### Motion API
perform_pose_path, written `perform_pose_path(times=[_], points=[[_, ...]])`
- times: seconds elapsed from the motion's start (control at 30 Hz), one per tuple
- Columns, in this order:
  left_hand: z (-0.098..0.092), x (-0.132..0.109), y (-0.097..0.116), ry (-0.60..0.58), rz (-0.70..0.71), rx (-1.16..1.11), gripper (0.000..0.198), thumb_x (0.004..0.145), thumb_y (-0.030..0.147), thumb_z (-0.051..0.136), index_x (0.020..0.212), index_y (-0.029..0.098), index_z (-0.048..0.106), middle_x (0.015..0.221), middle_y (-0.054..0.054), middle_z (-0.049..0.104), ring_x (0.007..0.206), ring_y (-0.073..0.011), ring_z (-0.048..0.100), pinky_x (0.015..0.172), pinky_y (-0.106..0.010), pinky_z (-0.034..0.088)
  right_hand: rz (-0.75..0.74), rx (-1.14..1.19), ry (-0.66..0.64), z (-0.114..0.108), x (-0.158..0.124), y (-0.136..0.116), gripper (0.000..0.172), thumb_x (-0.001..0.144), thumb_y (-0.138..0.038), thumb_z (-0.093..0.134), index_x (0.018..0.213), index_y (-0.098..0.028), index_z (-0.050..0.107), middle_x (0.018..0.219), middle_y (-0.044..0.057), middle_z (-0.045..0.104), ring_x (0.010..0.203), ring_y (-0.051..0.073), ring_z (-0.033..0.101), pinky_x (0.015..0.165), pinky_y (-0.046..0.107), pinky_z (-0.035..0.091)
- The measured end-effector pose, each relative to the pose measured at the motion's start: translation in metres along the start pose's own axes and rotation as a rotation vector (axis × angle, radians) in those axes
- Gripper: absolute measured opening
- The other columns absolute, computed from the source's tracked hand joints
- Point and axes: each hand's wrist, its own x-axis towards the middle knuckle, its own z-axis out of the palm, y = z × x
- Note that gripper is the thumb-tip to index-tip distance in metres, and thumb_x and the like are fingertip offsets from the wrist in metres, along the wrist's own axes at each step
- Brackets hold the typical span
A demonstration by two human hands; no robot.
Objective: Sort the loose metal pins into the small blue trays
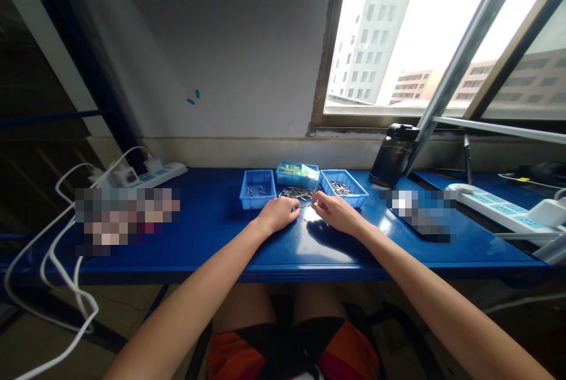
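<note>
My left hand (278, 215) and my right hand (333, 212) are close together over the blue table, both with curled fingers and pinched fingertips. Something thin shows between the two pinches, too small to name. Just beyond my fingers lies a loose pile of slim metal pieces (297, 193), possibly screws or pins. The left blue bin (243, 198) holds a few such pieces, while the right blue bin (360, 199) has a heap of them. Between these, a third blue bin (283, 181) contains a green-and-clear plastic packet (299, 170).
A black bottle (391, 159) stands at the back right, with a blurred-out object (420, 218) in front of it. White power strips (499, 206) lie at both sides, and white cables (57, 262) hang over the left edge. Another pixelated area covers the table's left.
</note>
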Motion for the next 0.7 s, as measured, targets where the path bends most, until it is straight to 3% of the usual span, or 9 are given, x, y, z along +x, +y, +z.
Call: perform_pose_path(times=[0.47,0.7], points=[[-0.0025,-0.0003,0.0002,0.063,0.028,-0.006,0.020,0.080,0.026,0.046,0.078,0.019,0.064,0.080,-0.002,0.065,0.072,-0.0145,0.059,0.061,-0.021,0.042,0.112,-0.115,-0.084,0.0015,0.0011,0.0069,0.022,0.087,-0.030,0.041,0.100,-0.020,0.054,0.072,0.002,0.063,0.063,0.013,0.055,0.058,0.021,0.034],[-0.0027,-0.0001,-0.0006,0.069,0.034,-0.006,0.019,0.080,0.025,0.047,0.077,0.019,0.064,0.081,-0.001,0.065,0.072,-0.0141,0.058,0.059,-0.021,0.041,0.096,-0.132,-0.084,0.0005,0.0010,0.0052,0.024,0.088,-0.031,0.038,0.095,-0.019,0.059,0.073,0.003,0.064,0.065,0.013,0.056,0.058,0.021,0.034]])
